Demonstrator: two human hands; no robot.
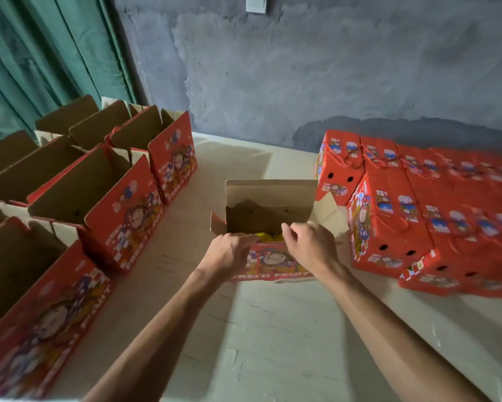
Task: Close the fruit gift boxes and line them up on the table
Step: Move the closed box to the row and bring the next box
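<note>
An open red fruit gift box (273, 264) stands in the middle of the table, its far brown flap (270, 195) upright and yellow fruit (268, 236) showing inside. My left hand (229, 250) grips the box's near top edge at the left, fingers curled over the rim. My right hand (310, 245) holds the same near edge at the right, fingers bent over it. Closed red boxes (389, 216) lie packed in rows on the right. Several open boxes (122, 210) stand on the left.
The pale table (273, 338) runs to a grey wall (302, 68) behind. A green curtain (41, 53) hangs at the back left. Bare tabletop lies between the left and right groups of boxes, in front of and behind the middle box.
</note>
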